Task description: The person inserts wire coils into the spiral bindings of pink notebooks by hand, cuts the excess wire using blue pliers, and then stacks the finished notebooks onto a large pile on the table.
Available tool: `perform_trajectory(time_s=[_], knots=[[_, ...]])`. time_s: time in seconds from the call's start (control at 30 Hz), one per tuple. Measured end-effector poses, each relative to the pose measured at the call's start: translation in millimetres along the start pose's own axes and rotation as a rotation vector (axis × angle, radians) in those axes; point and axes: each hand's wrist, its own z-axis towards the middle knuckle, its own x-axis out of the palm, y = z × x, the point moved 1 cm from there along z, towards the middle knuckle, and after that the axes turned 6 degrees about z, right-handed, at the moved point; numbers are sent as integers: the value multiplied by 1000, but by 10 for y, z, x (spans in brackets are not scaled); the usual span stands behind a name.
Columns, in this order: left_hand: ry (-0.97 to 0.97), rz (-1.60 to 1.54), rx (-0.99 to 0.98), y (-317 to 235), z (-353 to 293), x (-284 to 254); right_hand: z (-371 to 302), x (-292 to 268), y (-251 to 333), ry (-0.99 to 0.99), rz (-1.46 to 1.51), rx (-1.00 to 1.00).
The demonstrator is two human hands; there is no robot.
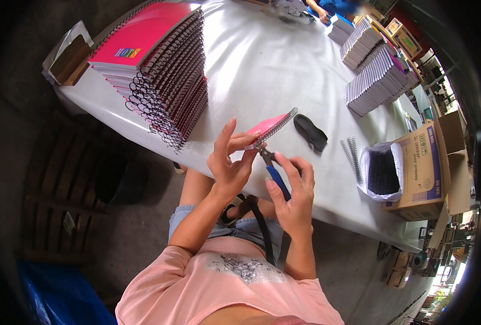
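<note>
A pink spiral notebook (266,125) is held over the table's near edge, its dark wire coil running along the side toward me. My left hand (232,160) pinches the notebook's near corner between thumb and fingers, with other fingers raised. In my right hand (294,192) are pliers (275,176) with blue handles, the fingers closed round them. The dark jaws of the pliers meet the near end of the coil; whether they grip the wire is too small to tell. Beyond the notebook lies a black strap-like object (310,132).
A tall stack of pink spiral notebooks (148,38) stands at the left. On the right, loose coils (352,157) lie beside a bag of black coils (384,170) and a cardboard box (422,162). Unbound book stacks (373,81) stand behind. Another person's hand (323,16) shows at the far edge.
</note>
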Motion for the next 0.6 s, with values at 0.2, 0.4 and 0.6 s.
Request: perform_trajectory(time_s=[0.2, 0.4, 0.6], knots=[[25, 119, 119, 76, -99, -14, -169, 80, -170, 419, 1554, 737], [-90, -129, -261, -60, 71, 22, -269, -13, -404, 56, 53, 104], [-103, -351, -523, -191, 153, 14, -644, -251, -1203, 166, -618, 489]])
